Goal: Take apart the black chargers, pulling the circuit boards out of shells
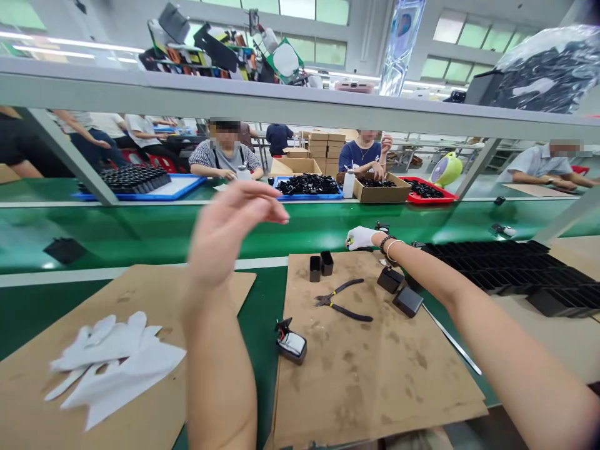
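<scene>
My left hand (234,215), bare and slightly blurred, is raised over the near side of the green belt. It holds nothing, and its fingers stretch to the right. My right hand (362,238), in a white glove, reaches to the belt's near edge. Its fingers are closed around something small with a yellow-green bit showing, mostly hidden. On the cardboard sheet (347,387) lie diagonal cutters (330,299) with black handles spread. Two open black cases (315,269) stand behind them, and two more black boxes (407,302) lie by my right forearm. A black case with a white block inside (292,345) sits nearer.
White gloves (112,362) lie on the left cardboard. Rows of black cases (497,265) fill the right side. Across the green belt (300,228), people work beside a blue tray (309,196) and a cardboard box (382,192). A loaded shelf (300,94) spans overhead.
</scene>
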A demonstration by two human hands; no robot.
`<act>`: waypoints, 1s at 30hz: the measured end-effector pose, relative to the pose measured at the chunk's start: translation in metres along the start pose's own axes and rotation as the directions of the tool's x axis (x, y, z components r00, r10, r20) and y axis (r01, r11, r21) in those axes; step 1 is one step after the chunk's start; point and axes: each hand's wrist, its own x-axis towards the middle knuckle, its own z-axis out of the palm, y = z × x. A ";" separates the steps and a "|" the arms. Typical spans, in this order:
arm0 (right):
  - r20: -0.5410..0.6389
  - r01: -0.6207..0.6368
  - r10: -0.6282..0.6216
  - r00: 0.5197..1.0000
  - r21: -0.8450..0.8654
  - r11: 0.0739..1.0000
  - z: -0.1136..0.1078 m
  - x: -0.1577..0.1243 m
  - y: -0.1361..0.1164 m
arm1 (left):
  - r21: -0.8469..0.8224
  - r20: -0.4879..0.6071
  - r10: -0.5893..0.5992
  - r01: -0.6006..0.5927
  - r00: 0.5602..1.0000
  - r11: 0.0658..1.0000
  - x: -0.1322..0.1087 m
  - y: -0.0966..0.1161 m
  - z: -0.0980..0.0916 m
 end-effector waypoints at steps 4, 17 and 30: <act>-0.140 0.128 -0.125 0.982 0.012 0.992 0.004 -0.040 -0.009 | 0.327 0.391 -0.565 0.464 0.727 0.823 0.010 -0.095 0.027; 0.027 0.169 -0.169 0.985 0.008 0.986 0.073 -0.224 -0.068 | 0.512 0.426 -0.681 0.462 0.596 0.724 -0.004 -0.138 0.045; -0.029 -0.222 0.232 0.972 0.195 0.955 0.107 -0.203 -0.093 | 0.645 0.412 -0.194 -0.135 0.890 0.752 -0.039 0.059 0.095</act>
